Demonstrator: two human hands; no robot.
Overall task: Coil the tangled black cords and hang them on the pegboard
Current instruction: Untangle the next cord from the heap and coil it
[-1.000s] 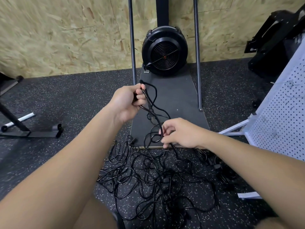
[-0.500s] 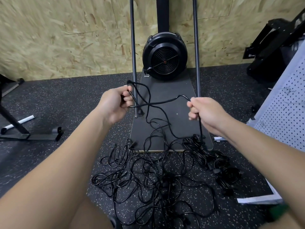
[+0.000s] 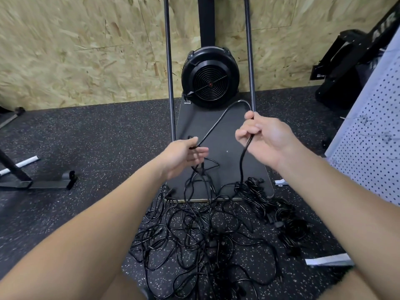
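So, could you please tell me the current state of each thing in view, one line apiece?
Left hand: pinching the held cord.
Right hand: gripping the same cord, raised.
Held cord: arched between both hands, hanging down to the floor.
Tangled cords: loose heap on the floor, uncoiled.
Bundled cords: bunched at the mat's edge, unhung.
Pegboard: leaning; hooks too unclear to tell.
Fan: blades hidden behind its grille.
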